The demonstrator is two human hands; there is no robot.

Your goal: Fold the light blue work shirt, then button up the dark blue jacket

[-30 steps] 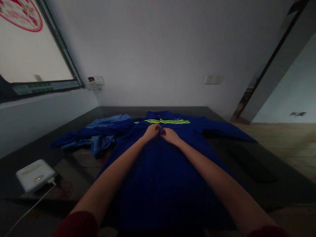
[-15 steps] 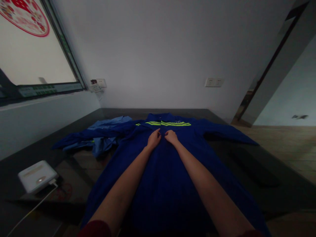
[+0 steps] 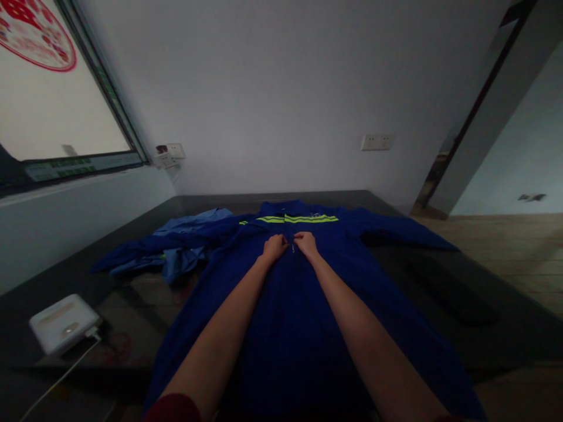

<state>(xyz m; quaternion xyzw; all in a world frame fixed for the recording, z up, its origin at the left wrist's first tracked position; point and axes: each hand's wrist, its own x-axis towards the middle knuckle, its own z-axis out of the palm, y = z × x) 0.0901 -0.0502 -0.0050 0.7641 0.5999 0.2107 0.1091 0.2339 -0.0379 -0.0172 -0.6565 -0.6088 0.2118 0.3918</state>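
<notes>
A dark blue work jacket [image 3: 303, 305] with yellow-green stripes across the chest lies spread out, collar away from me. My left hand [image 3: 275, 247] is closed at its front opening just below the stripes, fingers pinching the cloth edge. Close beside it, my right hand [image 3: 305, 242] pinches the other side of the opening. A small pale strip, perhaps a zipper pull [image 3: 293, 248], shows in the narrow gap between the hands. The fingertips are small and partly hidden in this view.
The jacket covers much of a dark glossy table [image 3: 149, 316]. Light blue clothing [image 3: 182, 261] is bunched under its left sleeve. A white box [image 3: 65, 322] with a cable stands at left, and a dark flat object [image 3: 453, 290] lies at right. A wall closes off the far side.
My left index finger, which pointed forward, has curled in toward the opening. The pale strip now shows between my hands. The view has shifted slightly; the jacket stays spread.
</notes>
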